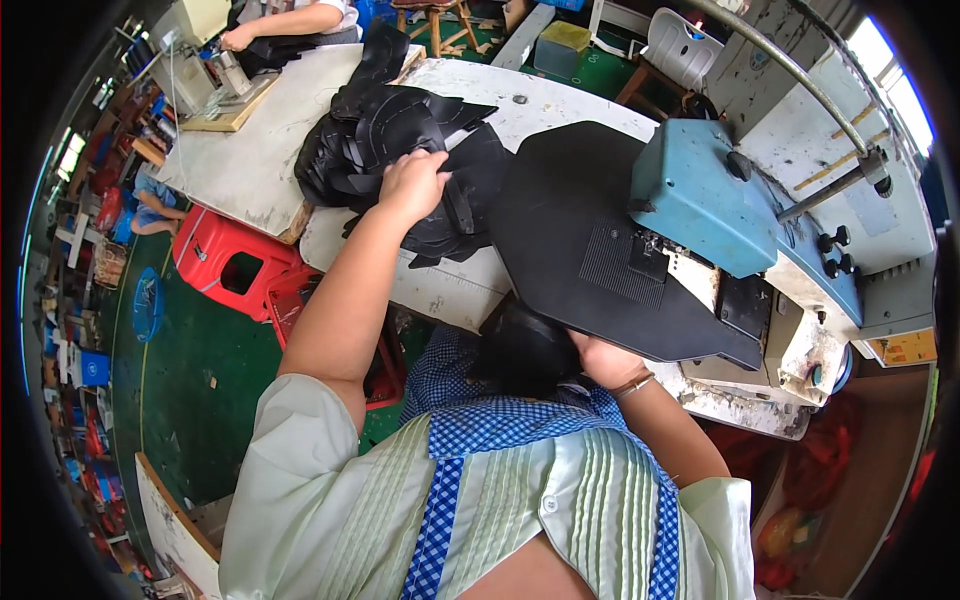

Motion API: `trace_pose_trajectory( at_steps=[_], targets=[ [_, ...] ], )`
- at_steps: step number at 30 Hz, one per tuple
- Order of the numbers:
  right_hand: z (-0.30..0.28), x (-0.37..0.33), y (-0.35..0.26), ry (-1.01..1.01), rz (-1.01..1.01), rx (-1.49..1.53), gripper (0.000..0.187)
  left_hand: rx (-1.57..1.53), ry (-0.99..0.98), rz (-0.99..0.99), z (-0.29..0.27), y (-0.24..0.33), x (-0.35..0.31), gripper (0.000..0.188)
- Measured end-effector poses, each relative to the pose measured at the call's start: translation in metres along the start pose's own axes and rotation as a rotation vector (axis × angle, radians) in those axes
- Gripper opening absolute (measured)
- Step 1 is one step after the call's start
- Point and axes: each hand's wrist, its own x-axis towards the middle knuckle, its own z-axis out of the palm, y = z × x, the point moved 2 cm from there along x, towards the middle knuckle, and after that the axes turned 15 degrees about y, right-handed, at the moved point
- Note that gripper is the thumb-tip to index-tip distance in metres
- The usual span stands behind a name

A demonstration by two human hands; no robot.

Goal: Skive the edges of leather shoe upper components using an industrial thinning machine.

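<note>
No legible txt or nos.; white mark (93, 370) on blue box (97, 358), far L, too sm. to read.

The pile of flat pieces (380, 125), at upper centre, is black. The machine head (690, 190), at upper right, is blue. The worktop (580, 106) is white with dark stains, the apron (500, 428) blue-and-white checked, the plastic stool (212, 240) red, the floor (200, 410) green.

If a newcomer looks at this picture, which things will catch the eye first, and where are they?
Probably the blue machine head on the right, above a large flat black plate. Next comes the heap of black pieces at upper middle, left of the plate, with the person's left hand on it. Farther left, a bright red stool stands out against the green floor.
</note>
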Motion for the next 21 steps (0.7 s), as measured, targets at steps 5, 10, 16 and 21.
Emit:
trace_pose_trajectory(
  at_steps=[5,10,16,21],
  targets=[
    [-0.026,-0.015,0.014,-0.306,0.255,-0.079,0.039,-0.031,-0.016,-0.133,0.029,-0.02,-0.009,0.014],
    [-0.091,0.02,-0.029,0.139,-0.31,0.092,0.034,-0.073,0.493,-0.025,-0.074,-0.02,0.0,0.018],
    [-0.094,0.084,-0.016,0.724,-0.28,-0.034,0.054,-0.623,0.325,0.068,-0.178,0.075,-0.036,0.013],
    [-0.112,0.102,-0.018,0.476,-0.266,-0.1,0.038,-1.034,0.041,0.093,-0.165,0.102,-0.067,0.012]
  ],
)
